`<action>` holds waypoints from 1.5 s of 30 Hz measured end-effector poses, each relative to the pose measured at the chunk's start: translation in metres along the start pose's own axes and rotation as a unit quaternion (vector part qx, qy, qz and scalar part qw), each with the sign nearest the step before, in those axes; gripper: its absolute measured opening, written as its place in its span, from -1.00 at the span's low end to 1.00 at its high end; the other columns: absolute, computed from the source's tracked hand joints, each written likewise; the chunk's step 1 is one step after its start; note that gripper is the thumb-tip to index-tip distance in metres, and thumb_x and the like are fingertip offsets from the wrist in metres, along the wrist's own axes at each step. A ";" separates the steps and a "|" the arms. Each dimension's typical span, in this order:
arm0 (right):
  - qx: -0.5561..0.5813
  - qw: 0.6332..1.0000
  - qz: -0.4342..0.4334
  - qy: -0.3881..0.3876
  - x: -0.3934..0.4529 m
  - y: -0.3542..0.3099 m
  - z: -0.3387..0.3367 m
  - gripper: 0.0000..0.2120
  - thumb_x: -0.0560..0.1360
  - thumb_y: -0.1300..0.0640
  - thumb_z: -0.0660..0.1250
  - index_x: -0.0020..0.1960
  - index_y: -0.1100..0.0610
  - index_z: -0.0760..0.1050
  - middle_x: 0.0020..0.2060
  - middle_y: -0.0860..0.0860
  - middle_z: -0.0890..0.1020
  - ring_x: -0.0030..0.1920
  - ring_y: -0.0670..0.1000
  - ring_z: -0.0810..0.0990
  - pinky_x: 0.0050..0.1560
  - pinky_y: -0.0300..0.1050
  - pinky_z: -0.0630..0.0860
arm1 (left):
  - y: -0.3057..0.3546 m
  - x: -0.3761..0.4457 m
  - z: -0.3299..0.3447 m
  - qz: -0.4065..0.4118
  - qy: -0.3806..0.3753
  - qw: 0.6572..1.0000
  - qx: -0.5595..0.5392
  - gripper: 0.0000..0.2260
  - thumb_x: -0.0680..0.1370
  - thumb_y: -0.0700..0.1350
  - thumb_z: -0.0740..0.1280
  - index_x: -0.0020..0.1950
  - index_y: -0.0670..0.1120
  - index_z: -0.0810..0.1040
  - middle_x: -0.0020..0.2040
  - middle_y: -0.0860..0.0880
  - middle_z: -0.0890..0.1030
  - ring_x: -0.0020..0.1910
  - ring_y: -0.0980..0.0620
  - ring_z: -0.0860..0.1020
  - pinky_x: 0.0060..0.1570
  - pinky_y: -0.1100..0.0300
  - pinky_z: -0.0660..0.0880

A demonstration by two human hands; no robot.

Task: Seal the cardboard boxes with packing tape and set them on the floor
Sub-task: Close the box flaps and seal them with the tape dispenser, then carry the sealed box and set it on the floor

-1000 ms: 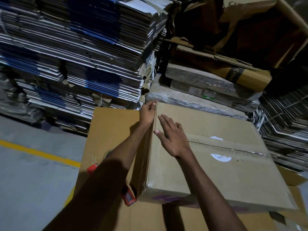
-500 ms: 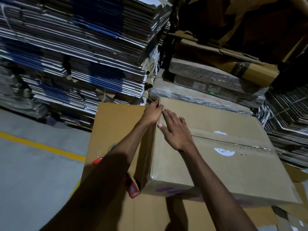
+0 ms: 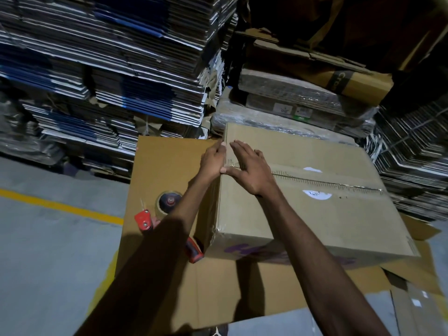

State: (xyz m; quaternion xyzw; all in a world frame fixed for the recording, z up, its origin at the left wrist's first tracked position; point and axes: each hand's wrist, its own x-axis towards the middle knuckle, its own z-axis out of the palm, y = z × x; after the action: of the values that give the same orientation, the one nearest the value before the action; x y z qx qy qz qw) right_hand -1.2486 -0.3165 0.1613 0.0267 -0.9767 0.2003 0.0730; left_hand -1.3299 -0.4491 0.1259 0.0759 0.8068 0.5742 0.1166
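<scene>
Brown cardboard box (image 3: 315,209), closed, resting on a flattened cardboard sheet (image 3: 167,166) spread over the grey floor (image 3: 48,238). Clear packing tape (image 3: 327,184) along the top seam, running toward the box's left edge; purple lettering (image 3: 242,251) on the near side face. Right hand (image 3: 247,169) flat on the box top near the left end of the seam, fingers straight and spread, thumb out toward the edge. Left hand (image 3: 213,160) against the upper left edge of the box, fingers extended along that edge, thumb side touching the right thumb; whether pinching tape there, cannot tell. Red-handled tape dispenser (image 3: 167,209) lying on the cardboard sheet just left of the box, partly hidden under the left forearm, its roll showing a dark hub. Yellow line (image 3: 60,206) painted across the floor at left. Tall stacks of flattened cartons (image 3: 109,69) behind, blue and white edges showing. Plastic-wrapped bundles (image 3: 291,110) just behind the box.
</scene>
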 end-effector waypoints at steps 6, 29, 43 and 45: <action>0.003 1.000 0.006 0.029 -0.002 -0.003 0.003 -0.33 0.65 -0.35 0.06 0.63 0.00 0.26 0.61 0.01 0.32 0.58 0.03 0.28 0.54 0.22 0.21 | -0.035 -0.094 -0.003 -0.032 -0.081 0.987 -0.137 -0.36 0.59 0.46 0.11 0.62 0.24 0.28 0.59 0.10 0.37 0.57 0.04 0.32 0.58 -0.09 0.21; -0.074 0.997 0.024 -0.031 0.022 0.012 -0.001 -0.39 0.65 -0.39 -0.19 0.65 -0.28 0.12 0.68 0.01 0.10 0.67 0.09 0.04 0.58 0.33 -0.02 | -0.018 -0.145 0.006 -0.008 0.033 0.988 -0.150 -0.25 0.42 0.22 0.44 0.58 0.10 0.37 0.44 0.09 0.55 0.42 0.02 0.52 0.44 -0.13 0.45; -0.068 0.996 0.014 -0.048 0.061 0.078 -0.036 -0.42 0.70 -0.30 -0.04 0.67 -0.14 0.16 0.65 0.02 0.21 0.63 0.08 0.15 0.56 0.20 0.15 | 0.008 -0.015 -0.055 0.029 -0.083 0.995 -0.044 -0.50 0.46 0.04 0.50 0.41 0.07 0.61 0.21 0.10 0.71 0.18 0.05 0.66 0.34 -0.02 0.50; -0.074 0.996 0.005 -0.050 0.062 0.098 -0.045 -0.44 0.70 -0.30 -0.03 0.66 -0.16 0.17 0.64 0.01 0.22 0.62 0.05 0.16 0.54 0.21 0.15 | 0.013 -0.008 -0.061 0.029 -0.054 0.998 -0.014 -0.48 0.43 0.09 0.55 0.39 0.10 0.63 0.28 0.08 0.66 0.23 0.06 0.61 0.37 -0.05 0.45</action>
State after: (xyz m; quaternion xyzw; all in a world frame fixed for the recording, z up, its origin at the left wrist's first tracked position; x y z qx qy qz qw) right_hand -1.3123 -0.2098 0.1742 0.0266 -0.9913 0.1262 0.0248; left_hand -1.3387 -0.5025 0.1576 0.1284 0.7890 0.5833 0.1440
